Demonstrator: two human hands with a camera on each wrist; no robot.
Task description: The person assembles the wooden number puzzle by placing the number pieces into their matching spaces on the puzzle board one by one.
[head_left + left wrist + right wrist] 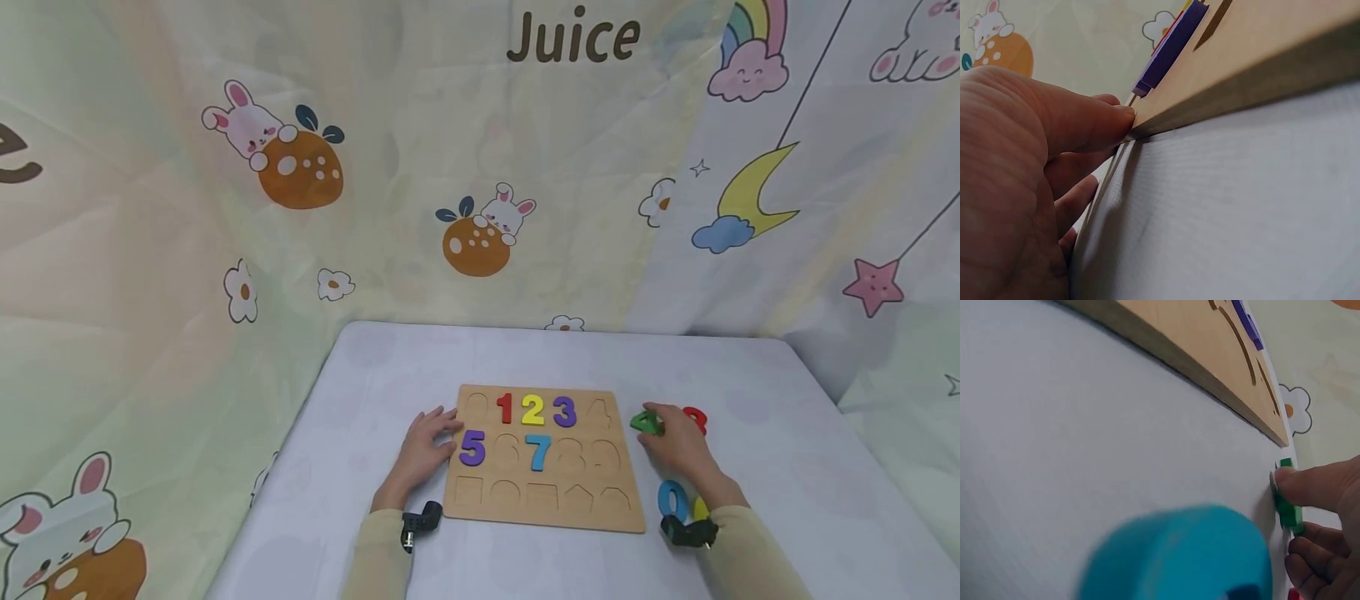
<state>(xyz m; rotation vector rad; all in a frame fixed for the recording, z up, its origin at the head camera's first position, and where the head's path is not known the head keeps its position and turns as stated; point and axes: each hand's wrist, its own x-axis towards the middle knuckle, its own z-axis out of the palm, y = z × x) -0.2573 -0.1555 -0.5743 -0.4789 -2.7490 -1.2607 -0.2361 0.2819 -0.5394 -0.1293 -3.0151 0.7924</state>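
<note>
A wooden number board lies on the table, with a red 1, yellow 2, purple 3, purple 5 and blue 7 in its recesses. Its other recesses hold no pieces. At the board's left edge rests my left hand, thumb touching the corner near the 5 in the left wrist view. To the right of the board, my right hand pinches a green number 4 between thumb and fingers; the piece is low, close to the tabletop.
A red number piece, partly hidden, lies behind the right hand. Near the right wrist are a blue 0 and a partly covered yellow piece. The white-covered table meets a printed curtain at the back.
</note>
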